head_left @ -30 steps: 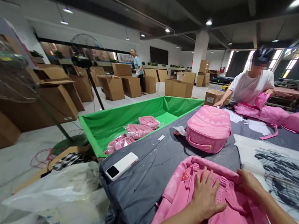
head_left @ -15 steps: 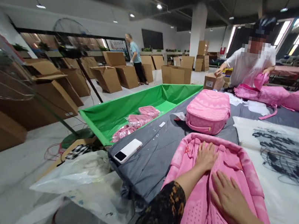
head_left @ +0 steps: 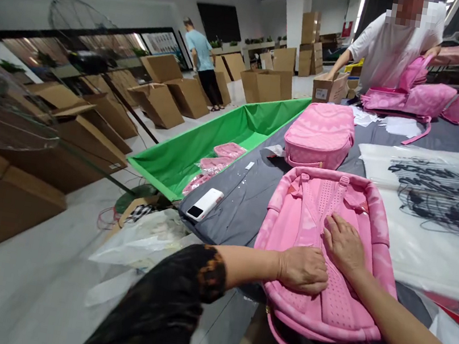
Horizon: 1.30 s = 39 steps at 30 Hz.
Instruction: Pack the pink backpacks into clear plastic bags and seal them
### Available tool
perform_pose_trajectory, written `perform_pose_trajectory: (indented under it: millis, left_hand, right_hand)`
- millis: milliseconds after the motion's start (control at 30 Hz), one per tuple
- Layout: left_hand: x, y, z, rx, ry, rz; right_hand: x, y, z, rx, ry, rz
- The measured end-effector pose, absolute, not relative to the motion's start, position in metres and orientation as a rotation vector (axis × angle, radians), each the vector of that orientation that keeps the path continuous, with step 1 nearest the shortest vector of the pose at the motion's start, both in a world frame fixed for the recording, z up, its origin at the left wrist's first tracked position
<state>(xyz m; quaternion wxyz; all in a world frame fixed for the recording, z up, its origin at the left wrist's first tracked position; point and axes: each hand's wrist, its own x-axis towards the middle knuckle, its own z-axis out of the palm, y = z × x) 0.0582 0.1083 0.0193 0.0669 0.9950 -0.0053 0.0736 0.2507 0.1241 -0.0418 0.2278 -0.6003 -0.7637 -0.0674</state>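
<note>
The pink backpack (head_left: 290, 227) lies straps-up on the bench (head_left: 244, 191) — left hand (head_left: 304, 270) on it, fingers curled; right hand (head_left: 344, 244) flat, fingers slightly spread, just farther along.

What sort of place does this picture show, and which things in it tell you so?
Probably a packing or finishing workshop for bags: pink backpacks lie on a grey-covered table, wrapped pink items sit in a green bin, and many cardboard boxes stand behind.

Left hand (head_left: 304, 269) and right hand (head_left: 344, 244) on pink backpack (head_left: 285, 232), white power bank (head_left: 205, 204) nearby
</note>
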Motion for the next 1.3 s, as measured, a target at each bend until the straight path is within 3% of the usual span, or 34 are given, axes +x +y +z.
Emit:
perform_pose_trajectory:
  millis: [167,267,367,433,600,867,1100,1200,1300]
  left_hand:
    - [0.063,0.118,-0.021,3.032,0.153,0.223]
    - [0.059,0.116,-0.026,2.962,0.652,0.440]
    - [0.058,0.118,-0.028,2.817,1.161,0.543]
    - [0.060,0.120,-0.031,2.808,1.217,0.500]
    - [0.064,0.122,-0.049,2.811,1.218,0.601]
    - [0.068,0.104,-0.036,2.678,1.316,0.521]
    - [0.037,0.044,-0.012,2.474,0.857,0.096]
    - [0.041,0.055,0.017,2.441,0.925,0.020]
    - [0.066,0.079,0.038,2.448,1.118,0.203]
  right_hand:
    - [0.252,0.112,-0.010,-1.487,-2.053,-0.143]
    - [0.237,0.082,0.025,-1.104,-2.334,-0.012]
    - [0.218,0.053,0.040,-0.630,-2.729,0.366]
    - [0.210,0.047,0.030,-0.508,-2.804,0.512]
    - [0.211,0.063,-0.026,-0.195,-2.707,0.389]
    - [0.207,0.046,-0.031,-0.543,-2.603,0.039]
    - [0.264,0.058,-0.032,-1.407,-2.116,-0.522]
    - [0.299,0.089,-0.048,-1.717,-1.991,-0.442]
    - [0.311,0.106,-0.058,-1.738,-2.025,-0.323]
